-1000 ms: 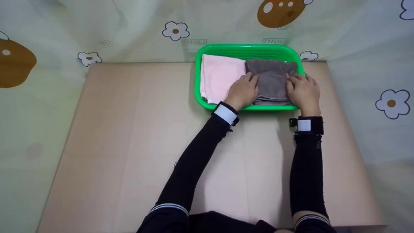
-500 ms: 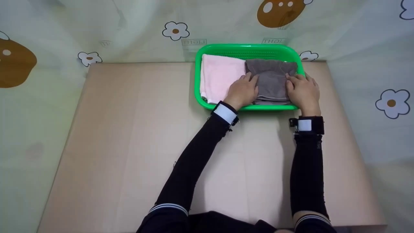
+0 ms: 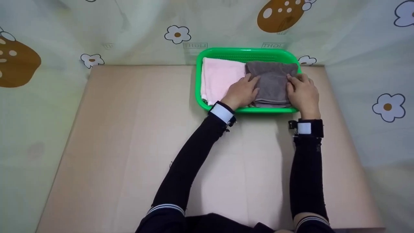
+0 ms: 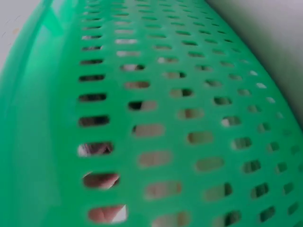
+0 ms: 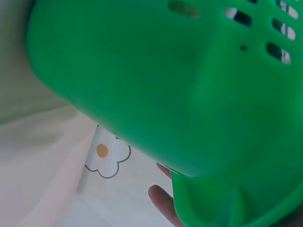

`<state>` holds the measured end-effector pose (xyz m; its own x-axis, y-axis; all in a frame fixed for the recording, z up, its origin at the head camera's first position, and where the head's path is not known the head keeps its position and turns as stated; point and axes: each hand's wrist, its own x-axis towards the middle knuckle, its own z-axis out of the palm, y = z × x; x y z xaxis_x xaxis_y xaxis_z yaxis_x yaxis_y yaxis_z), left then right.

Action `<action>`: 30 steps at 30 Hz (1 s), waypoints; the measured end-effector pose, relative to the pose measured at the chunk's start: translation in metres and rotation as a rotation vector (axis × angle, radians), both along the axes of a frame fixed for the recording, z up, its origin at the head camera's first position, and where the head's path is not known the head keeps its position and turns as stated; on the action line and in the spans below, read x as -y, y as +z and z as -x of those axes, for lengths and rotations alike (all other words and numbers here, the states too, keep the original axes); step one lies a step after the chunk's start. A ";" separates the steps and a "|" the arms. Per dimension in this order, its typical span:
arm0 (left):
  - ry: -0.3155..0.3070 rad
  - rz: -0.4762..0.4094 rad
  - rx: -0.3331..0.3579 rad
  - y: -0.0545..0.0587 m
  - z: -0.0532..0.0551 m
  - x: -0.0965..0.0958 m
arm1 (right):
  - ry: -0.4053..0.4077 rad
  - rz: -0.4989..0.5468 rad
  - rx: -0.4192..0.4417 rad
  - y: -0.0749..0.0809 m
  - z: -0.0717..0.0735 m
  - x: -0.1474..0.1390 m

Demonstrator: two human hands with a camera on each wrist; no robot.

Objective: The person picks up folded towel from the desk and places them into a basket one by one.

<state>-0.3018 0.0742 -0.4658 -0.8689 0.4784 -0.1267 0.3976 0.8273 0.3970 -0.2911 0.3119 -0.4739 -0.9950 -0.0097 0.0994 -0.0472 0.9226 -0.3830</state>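
Note:
A green plastic basket (image 3: 247, 50) holds two folded cloths side by side, a pink towel (image 3: 221, 77) at left and a grey towel (image 3: 273, 85) at right. My left hand (image 3: 241, 93) reaches over the near rim, its fingers extended along the grey towel's left edge, beside the pink one. My right hand (image 3: 304, 96) lies across the right rim, with thumb and forefinger at the grey towel's right edge. In the right wrist view, other fingers (image 5: 164, 203) show outside the rim. The left wrist view is filled by the basket's slotted wall (image 4: 61, 142).
The basket stands at the far edge of a beige table (image 3: 155, 129), right of its middle. Behind and on both sides hangs a pale curtain (image 3: 136, 32) printed with flowers and brown shapes. A wrist camera strap (image 3: 310, 128) sits close to the basket's near right corner.
The head view has tilted slightly, so basket and table appear a little lower. My left wrist and forearm have shifted slightly left. Both hands stay at the grey towel's sides.

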 end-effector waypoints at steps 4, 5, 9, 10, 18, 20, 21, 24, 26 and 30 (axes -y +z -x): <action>-0.006 -0.027 0.012 0.000 0.002 0.001 | -0.010 0.007 0.005 0.001 0.001 -0.002; -0.005 -0.033 0.009 0.001 0.002 0.001 | -0.010 0.012 0.005 0.001 0.002 -0.002; 0.001 -0.074 -0.038 0.004 0.001 0.006 | -0.014 0.025 -0.010 0.002 0.001 -0.002; 0.006 -0.090 -0.062 0.006 0.000 0.009 | -0.013 0.026 -0.018 0.003 0.001 -0.003; 0.109 -0.078 -0.286 0.027 -0.005 0.051 | 0.031 0.022 -0.066 0.015 -0.001 -0.005; 0.138 -0.067 -0.316 0.032 -0.005 0.066 | 0.040 0.027 -0.070 0.018 -0.001 -0.007; 0.155 -0.062 -0.323 0.035 -0.006 0.074 | 0.044 0.029 -0.075 0.019 -0.002 -0.007; 0.197 -0.069 -0.343 0.041 -0.007 0.100 | 0.048 0.036 -0.079 0.022 -0.003 -0.011; 0.225 -0.078 -0.350 0.042 -0.010 0.118 | 0.049 0.037 -0.083 0.024 -0.005 -0.015; 0.275 -0.072 -0.364 0.040 -0.018 0.158 | 0.042 0.036 -0.087 0.028 -0.009 -0.025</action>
